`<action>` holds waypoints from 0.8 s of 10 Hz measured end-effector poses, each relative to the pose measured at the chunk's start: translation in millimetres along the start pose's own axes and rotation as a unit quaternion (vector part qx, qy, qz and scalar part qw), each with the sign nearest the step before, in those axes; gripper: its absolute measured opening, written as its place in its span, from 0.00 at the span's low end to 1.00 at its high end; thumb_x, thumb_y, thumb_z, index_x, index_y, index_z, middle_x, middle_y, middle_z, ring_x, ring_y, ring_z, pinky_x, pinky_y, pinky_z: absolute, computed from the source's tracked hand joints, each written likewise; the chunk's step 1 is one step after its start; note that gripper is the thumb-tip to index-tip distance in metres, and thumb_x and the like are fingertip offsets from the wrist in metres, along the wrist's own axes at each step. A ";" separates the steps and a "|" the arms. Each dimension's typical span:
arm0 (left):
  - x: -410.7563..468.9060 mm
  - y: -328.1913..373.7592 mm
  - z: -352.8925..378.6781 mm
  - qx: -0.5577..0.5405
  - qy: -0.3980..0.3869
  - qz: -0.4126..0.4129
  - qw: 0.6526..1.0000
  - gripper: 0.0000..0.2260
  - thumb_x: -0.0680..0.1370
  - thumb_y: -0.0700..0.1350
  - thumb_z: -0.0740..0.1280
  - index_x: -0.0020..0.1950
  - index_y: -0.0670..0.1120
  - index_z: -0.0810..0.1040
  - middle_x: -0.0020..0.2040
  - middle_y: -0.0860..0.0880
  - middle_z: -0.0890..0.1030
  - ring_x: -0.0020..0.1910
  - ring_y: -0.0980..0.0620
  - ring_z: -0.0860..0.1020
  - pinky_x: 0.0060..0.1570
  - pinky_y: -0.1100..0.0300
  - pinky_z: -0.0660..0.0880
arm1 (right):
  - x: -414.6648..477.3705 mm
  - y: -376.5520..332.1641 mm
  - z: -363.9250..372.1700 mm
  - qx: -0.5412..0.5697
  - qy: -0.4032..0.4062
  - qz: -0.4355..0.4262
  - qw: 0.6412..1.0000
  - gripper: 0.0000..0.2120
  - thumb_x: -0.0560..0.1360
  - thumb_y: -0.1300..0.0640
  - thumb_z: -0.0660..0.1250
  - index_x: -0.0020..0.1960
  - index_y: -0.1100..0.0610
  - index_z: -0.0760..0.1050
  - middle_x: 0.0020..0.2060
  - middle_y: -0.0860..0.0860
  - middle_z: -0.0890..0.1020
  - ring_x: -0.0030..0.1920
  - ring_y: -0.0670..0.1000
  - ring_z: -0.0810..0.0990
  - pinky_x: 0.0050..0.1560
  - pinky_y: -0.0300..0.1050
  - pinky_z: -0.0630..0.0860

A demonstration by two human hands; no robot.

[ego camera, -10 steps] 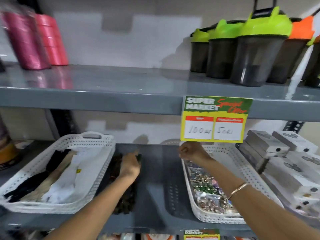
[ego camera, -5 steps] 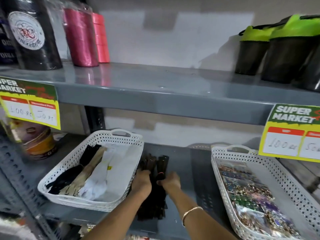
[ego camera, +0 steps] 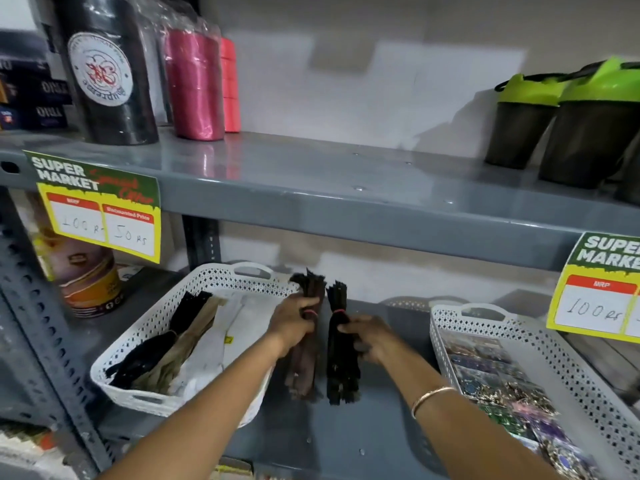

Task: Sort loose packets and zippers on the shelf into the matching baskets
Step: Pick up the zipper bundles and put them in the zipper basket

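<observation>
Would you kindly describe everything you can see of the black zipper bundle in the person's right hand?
The black zipper bundle is a long, thin sheaf of dark zippers bound near its upper end by a red band. It lies lengthwise on the grey shelf, between two white baskets, beside a brown bundle. The right hand closes its grip on it just below the band; both ends look frayed.
</observation>
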State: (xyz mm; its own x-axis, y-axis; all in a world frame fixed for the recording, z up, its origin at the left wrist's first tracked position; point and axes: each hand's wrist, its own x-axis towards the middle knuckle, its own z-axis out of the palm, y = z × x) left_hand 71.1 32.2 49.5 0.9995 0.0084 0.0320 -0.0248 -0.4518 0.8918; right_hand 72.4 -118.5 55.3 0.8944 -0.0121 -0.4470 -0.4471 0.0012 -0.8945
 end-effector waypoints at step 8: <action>37.1 -124.4 -87.2 0.101 -0.078 -0.114 0.985 0.26 0.70 0.22 0.62 0.66 0.37 0.71 0.65 0.39 0.76 0.58 0.48 0.77 0.40 0.72 0.78 | 53.2 26.8 171.6 -0.243 0.014 -0.037 0.969 0.16 0.77 0.67 0.57 0.64 0.65 0.70 0.65 0.63 0.74 0.64 0.59 0.74 0.63 0.46 0.72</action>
State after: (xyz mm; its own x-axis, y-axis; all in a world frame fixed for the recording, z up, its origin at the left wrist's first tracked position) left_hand 109.3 166.4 -20.9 0.9700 -0.0002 -0.2432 0.1901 -0.6232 0.7586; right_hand 110.0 52.5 6.8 0.9265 -0.0214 -0.3756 -0.3404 -0.4726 -0.8129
